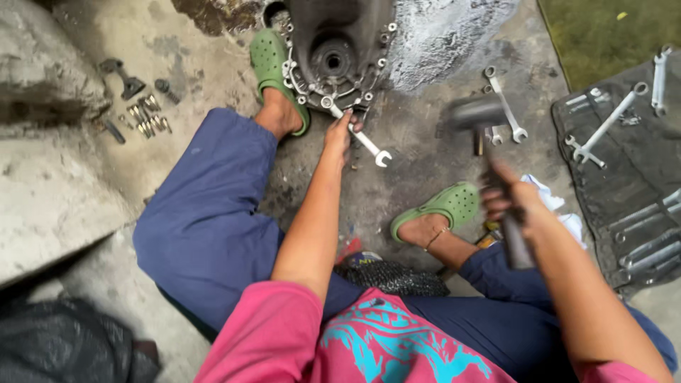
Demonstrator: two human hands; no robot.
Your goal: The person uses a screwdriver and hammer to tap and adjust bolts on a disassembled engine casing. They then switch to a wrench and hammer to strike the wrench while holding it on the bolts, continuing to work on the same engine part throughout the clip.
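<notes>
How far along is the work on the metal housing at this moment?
Done, by the look of it: a pile of bolts already lies loose on the concrete. In hand: the left hand holds a wrench on a fastener at the housing rim, while the right hand raises a hammer, blurred. Left: several fasteners sit around the rim, so the housing looks not fully freed.

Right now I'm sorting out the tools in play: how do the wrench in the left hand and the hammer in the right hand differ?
The wrench is slim, bright metal; the hammer is dark with a thick head. The left hand holds the wrench on a bolt of the housing, while the right hand holds the hammer raised, clear of the ground. The wrench looks sharp; the hammer head is blurred. Each is held by one hand.
</notes>
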